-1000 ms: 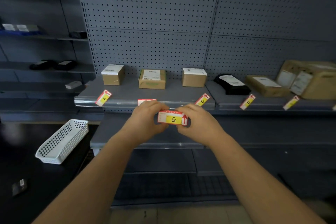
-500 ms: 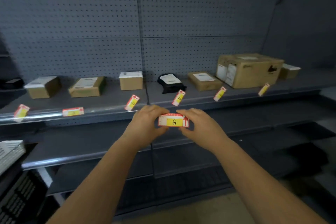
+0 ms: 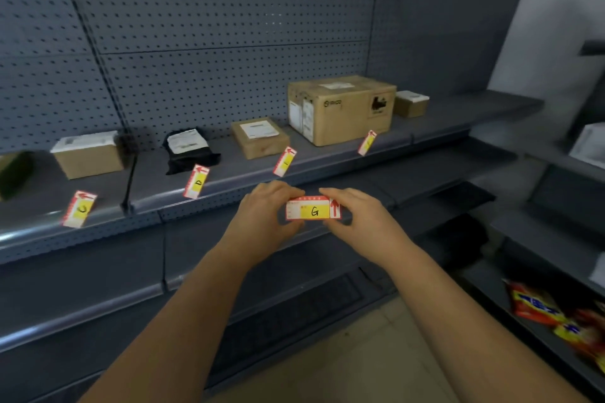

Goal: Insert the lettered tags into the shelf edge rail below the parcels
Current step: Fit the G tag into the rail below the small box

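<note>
Currently held: G tag [image 3: 312, 212], level, its face toward the camera, a red arrow at its right end pointing up.
Left hand [image 3: 262, 216]: fingers [image 3: 288, 194] curled over the tag's left end, pinching it.
Right hand [image 3: 360, 222]: fingers [image 3: 334, 195] curled over the tag's right end, pinching it.
Tag's place: between the two sets of fingers, in the air below the shelf edge rail [image 3: 239, 177] and apart from it.
Rail tags: slanted tag [image 3: 284, 161] just above the left fingers; D tag [image 3: 195, 181] up and left of them; blurred tag [image 3: 79, 209] far left; far tag [image 3: 366, 142] up and right of the right fingers.
Parcels beyond the fingers: flat brown parcel [image 3: 260, 137], large carton [image 3: 340, 108], small box [image 3: 411, 103], black bag [image 3: 190, 152], brown box [image 3: 86, 154].
Low and right of the fingers: red and yellow packets [image 3: 537, 304], blurred.
</note>
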`<state>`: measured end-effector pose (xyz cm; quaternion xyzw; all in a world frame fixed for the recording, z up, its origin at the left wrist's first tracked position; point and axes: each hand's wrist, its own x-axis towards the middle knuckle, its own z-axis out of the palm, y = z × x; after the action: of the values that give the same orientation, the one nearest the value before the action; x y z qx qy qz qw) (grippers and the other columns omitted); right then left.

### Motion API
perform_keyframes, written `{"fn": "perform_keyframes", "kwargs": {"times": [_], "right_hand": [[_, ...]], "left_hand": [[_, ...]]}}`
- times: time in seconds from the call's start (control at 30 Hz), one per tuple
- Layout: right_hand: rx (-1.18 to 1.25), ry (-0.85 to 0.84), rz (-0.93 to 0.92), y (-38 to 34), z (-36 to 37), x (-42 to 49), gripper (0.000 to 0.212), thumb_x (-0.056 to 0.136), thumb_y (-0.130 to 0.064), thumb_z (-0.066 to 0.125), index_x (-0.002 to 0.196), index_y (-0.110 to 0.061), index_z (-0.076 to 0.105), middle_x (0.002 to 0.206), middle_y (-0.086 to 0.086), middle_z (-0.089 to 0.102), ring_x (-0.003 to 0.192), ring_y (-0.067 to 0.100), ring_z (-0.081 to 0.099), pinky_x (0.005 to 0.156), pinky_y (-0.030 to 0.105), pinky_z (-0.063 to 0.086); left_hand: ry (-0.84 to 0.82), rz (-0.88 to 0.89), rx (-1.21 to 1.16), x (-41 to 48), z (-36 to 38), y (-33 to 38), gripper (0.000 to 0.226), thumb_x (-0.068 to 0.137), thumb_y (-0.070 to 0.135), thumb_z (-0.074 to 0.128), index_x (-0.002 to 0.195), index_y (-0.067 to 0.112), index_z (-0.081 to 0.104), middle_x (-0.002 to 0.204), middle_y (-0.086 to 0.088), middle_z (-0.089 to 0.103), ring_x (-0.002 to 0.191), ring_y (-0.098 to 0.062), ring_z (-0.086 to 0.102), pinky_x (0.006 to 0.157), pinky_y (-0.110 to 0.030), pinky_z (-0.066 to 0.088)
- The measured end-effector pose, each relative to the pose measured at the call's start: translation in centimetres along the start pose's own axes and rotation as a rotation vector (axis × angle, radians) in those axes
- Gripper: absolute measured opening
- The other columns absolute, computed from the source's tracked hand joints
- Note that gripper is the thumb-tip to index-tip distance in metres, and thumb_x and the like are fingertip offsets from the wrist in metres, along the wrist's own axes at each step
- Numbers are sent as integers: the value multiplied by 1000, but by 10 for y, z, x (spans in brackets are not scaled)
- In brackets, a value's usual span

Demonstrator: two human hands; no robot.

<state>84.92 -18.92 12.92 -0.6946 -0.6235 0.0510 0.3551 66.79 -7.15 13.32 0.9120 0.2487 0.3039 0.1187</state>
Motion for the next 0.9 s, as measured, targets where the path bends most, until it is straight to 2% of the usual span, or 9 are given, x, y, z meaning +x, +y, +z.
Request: {"fn": "perform_keyframes", "kwargs": {"times": [0.2,0.53,0.9], "right_hand": [[-47,45,96,83,-38,22,54,87,-29,66,137,-40,47,109,-20,53,103,1,51,86,28,48],[-148,99,216,212,-131,84,55,86,-29,66,137,-37,48,115,-15,56,109,4,52,95,32,47],[-109,98,255,346,-193,105,56,87,-30,67,137,-42,46,110,-17,55,95,2,54,88,32,49]], "left_hand": [[-26,96,-54,81,72,18,48,75,33,74,119,29,58,115,13,56,108,-11,49,92,-43,43],[-45,174,-176,238,181,55,49,75,30,75,122,25,59,118,12,55,112,-8,44,97,-37,39],[-99,172,-138,331,278,107,51,76,31,73,124,29,56,119,14,52,115,-8,43,99,-40,38]]}}
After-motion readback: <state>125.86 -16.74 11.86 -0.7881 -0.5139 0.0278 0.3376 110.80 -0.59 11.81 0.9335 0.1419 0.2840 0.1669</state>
